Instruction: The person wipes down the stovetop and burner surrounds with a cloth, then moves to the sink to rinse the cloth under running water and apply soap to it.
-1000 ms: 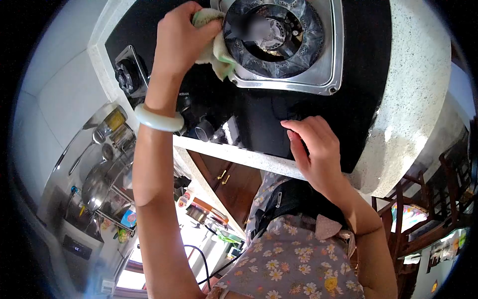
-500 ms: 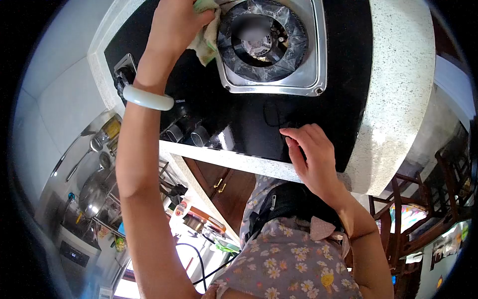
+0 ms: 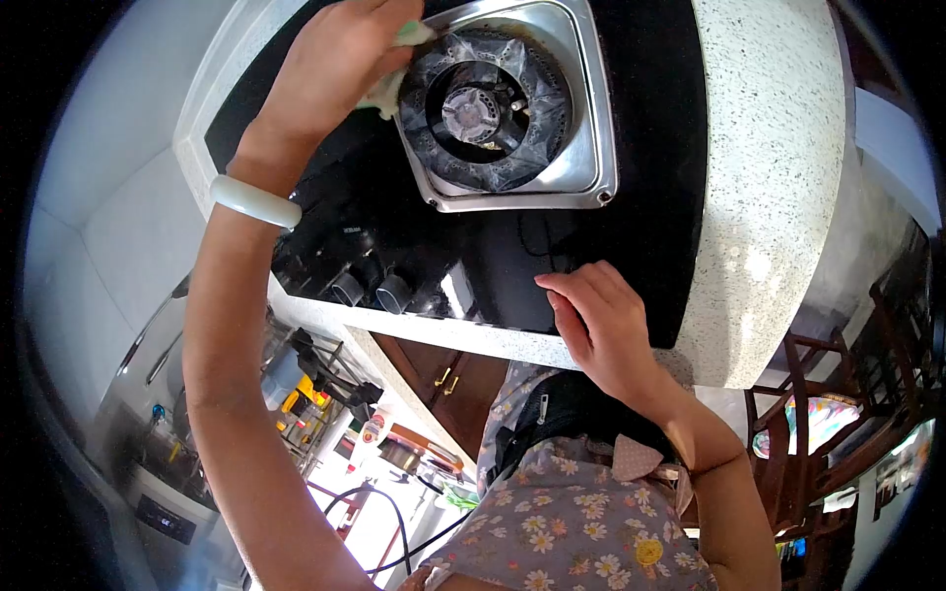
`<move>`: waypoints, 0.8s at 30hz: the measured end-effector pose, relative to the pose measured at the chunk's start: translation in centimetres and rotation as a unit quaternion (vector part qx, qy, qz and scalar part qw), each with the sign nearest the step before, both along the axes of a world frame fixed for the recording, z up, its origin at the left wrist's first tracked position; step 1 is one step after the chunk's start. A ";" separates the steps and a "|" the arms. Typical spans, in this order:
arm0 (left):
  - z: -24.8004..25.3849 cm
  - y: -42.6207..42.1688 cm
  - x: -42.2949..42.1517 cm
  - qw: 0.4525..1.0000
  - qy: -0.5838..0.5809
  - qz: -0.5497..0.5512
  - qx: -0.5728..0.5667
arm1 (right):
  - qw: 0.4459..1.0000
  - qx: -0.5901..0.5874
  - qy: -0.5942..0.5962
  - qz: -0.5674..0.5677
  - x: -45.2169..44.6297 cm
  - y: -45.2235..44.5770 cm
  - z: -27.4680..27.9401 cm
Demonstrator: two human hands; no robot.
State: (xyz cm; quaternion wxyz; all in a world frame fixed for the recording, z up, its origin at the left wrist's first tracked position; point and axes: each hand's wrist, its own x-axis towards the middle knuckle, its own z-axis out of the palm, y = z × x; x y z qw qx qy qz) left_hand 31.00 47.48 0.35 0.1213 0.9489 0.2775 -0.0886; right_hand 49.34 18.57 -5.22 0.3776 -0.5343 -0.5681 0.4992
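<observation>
My left hand, with a white bangle at the wrist, is closed on a pale green and cream cloth. Only parts of the cloth show beneath the fingers, against the left rim of the square metal burner tray. Inside that tray sits a round burner, ringed by a dark, foil-like cover. My right hand rests at the front edge of the black glass cooktop. Its fingers are loosely bent, thumb apart from them, and nothing shows in it.
Two control knobs stand near the cooktop's front left. A speckled white countertop frames the hob. Wooden cabinet doors are below, a rack with utensils is lower left, and dark wooden chairs are at right.
The view has shifted, so the hob appears lower and farther left. My left hand has slid the cloth slightly farther back along the tray's left side. My right hand stays at the cooktop's front edge.
</observation>
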 end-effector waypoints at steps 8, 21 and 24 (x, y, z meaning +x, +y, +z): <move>0.7 1.9 5.8 0.995 0.037 0.000 -0.088 | 1.000 0.006 -0.015 -0.007 -0.3 0.1 -0.2; 1.6 2.9 7.5 0.983 0.065 -0.062 -0.160 | 0.999 -0.019 0.035 -0.015 0.5 0.4 -0.3; -0.1 4.0 7.0 0.975 0.042 -0.154 -0.153 | 0.998 -0.025 0.050 -0.016 0.6 0.5 -0.3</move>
